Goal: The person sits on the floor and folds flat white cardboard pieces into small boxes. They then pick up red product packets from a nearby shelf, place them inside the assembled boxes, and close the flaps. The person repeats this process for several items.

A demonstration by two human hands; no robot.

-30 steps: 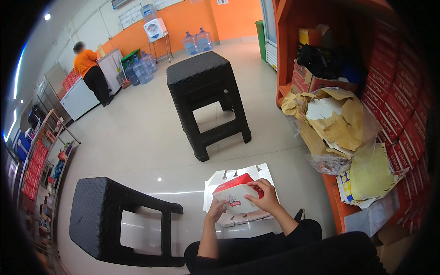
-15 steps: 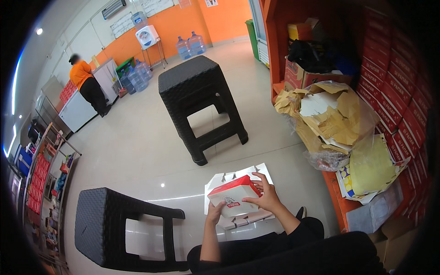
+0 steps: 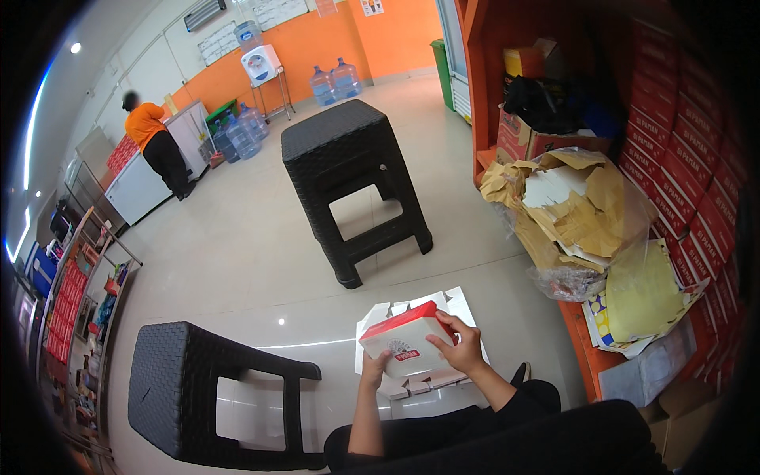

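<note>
A white folding carton [image 3: 412, 366] with red edges and a printed emblem on its broad face is held tilted in front of me. My left hand [image 3: 374, 370] grips its left end, the thumb lying on the printed face. At the right end, my right hand [image 3: 462, 347] is closed around the carton's side, with the thumb on the face and fingers bent over the far edge. Below and behind the carton lie flat white carton blanks [image 3: 461, 305] with cut flaps. The carton's underside and some of my fingertips are hidden.
Two black woven-pattern stools [image 3: 336, 131] [image 3: 162, 388] stand ahead and to the left. An orange shelf [image 3: 571, 317] at right holds torn brown paper wrapping [image 3: 602, 229] and stacked red boxes [image 3: 681, 166]. Far left, a person in orange [image 3: 146, 127] stands by a white chest freezer [image 3: 138, 194].
My right hand has shifted its grip, its fingers now bent closer over the carton's right edge. The carton has turned slightly, showing more of its printed face. The view has moved a little.
</note>
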